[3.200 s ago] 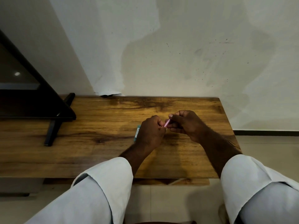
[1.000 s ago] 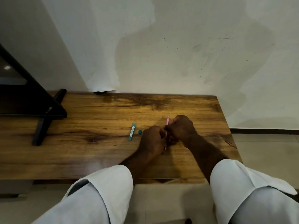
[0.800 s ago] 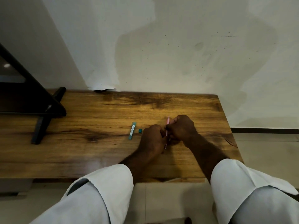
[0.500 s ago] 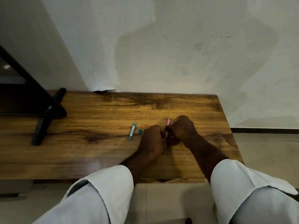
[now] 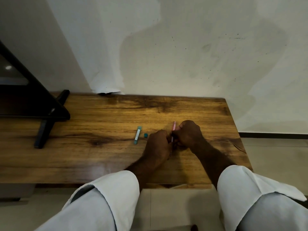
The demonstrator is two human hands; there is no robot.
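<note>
Both hands meet over the right half of the wooden bench (image 5: 100,155), knuckles up and close together, with a slim pink pencil (image 5: 174,127) standing nearly upright between them; the right hand (image 5: 188,134) has its fingers curled tight round the upper shaft, so that only the pink top end pokes out toward twelve o'clock above its fist; the left hand (image 5: 158,145) sits at about seven o'clock from the right one, its fingers likewise folded in round the lower part of the shaft, and a dark tip shows just below that hand's edge toward six o'clock; exactly how the left fingertips pinch the shaft is hidden by the back of the hand; at nine o'clock from the hands, near but apart, a small teal cap (image 5: 145,135) lies on the wood, and just beyond it in the same direction lies a teal tube (image 5: 137,135) with a pale label, its length running roughly from twelve to six; both forearms come up from white sleeves (image 5: 106,197) at the bench's near edge; far off toward nine o'clock a black stand (image 5: 48,124) rests its foot on the bench; a stained pale wall (image 5: 183,64) rises behind the far edge at twelve o'clock.
</note>
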